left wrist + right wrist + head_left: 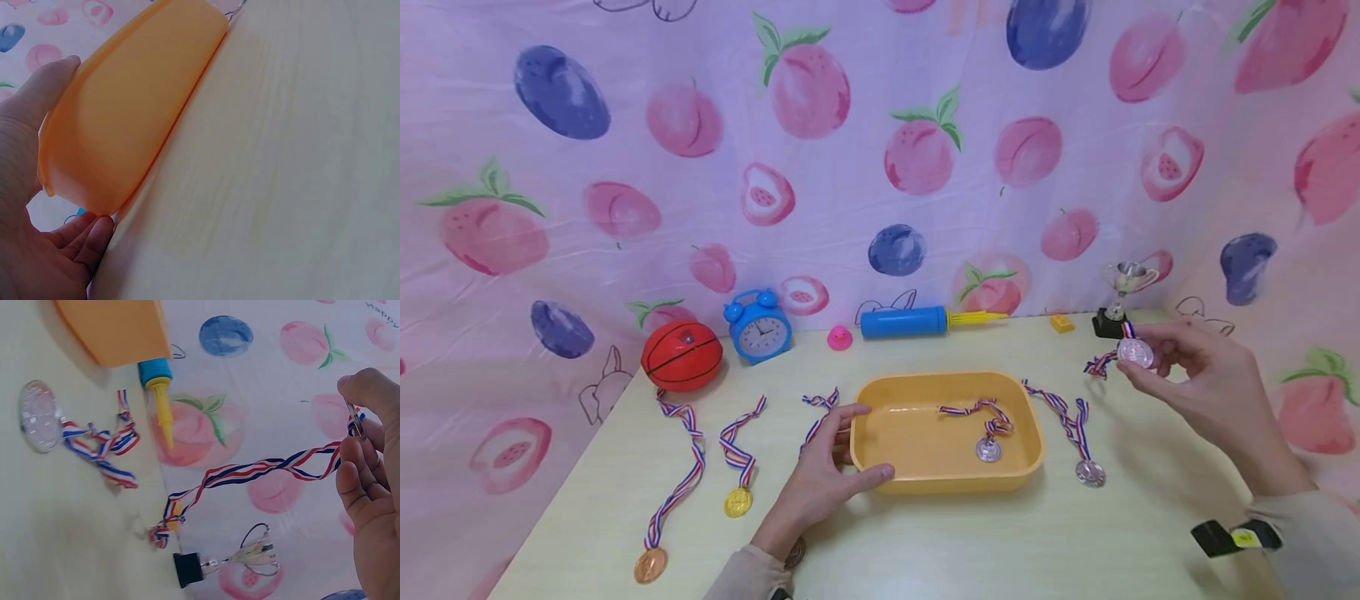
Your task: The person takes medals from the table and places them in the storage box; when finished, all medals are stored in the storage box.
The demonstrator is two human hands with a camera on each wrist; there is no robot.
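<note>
Clearly, I see the right hand (pixel 1213 379) pinching a silver medal (pixel 1135 353) between thumb and fingers above the tabletop (pixel 940 542). A striped ribbon (pixel 282 465) hangs from it near the small trophy (pixel 1115 317); on my feed I can't tell whether the ribbon's end touches down. The left hand (pixel 823 479) has its fingers bent round the left end of the yellow tray (pixel 947 484), thumb over the near rim. Inside, toward the right, I make out a second silver medal (pixel 988 450); a third silver medal (pixel 1091 474) lies just right of the tray. Left of it are a gold medal (pixel 737 502) and a bronze medal (pixel 651 565), with a red basketball (pixel 682 357) behind.
</note>
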